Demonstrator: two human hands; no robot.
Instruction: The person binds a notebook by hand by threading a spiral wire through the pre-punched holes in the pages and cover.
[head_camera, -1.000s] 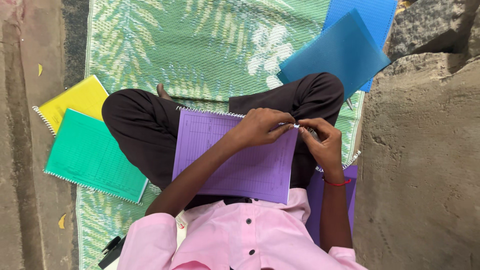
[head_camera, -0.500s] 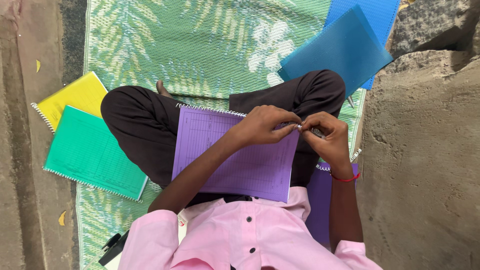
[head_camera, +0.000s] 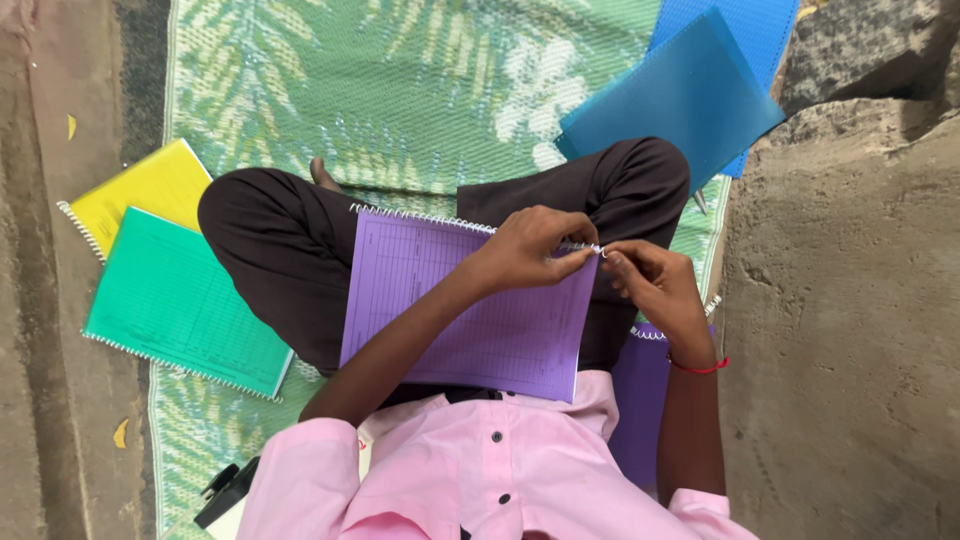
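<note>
**Purple notebook, both hands working the far end of its wire spiral**

Purple notebook sits on the lap of a person cross-legged on a green woven mat, spiral edge pointing away from the body. Only one view here, from the head camera looking straight down.

Left hand has thumb and fingers pinched together on the wire spiral right at the notebook's far right corner. Right hand meets it at the same corner, fingertips closed on the very end of the wire. Both look clamped on that wire tip.

How far along? My guess: the coil already runs the whole top edge, so what's left is finishing off that last end. Can't tell more than that.

Around the notebook: a green notebook and a yellow notebook lie to its left, overlapping, both spiral-bound. Blue plastic covers lie beyond it to the right. Another purple sheet sits just right of it, under the right forearm. Rough stone sits further right, bare ground further left.
</note>
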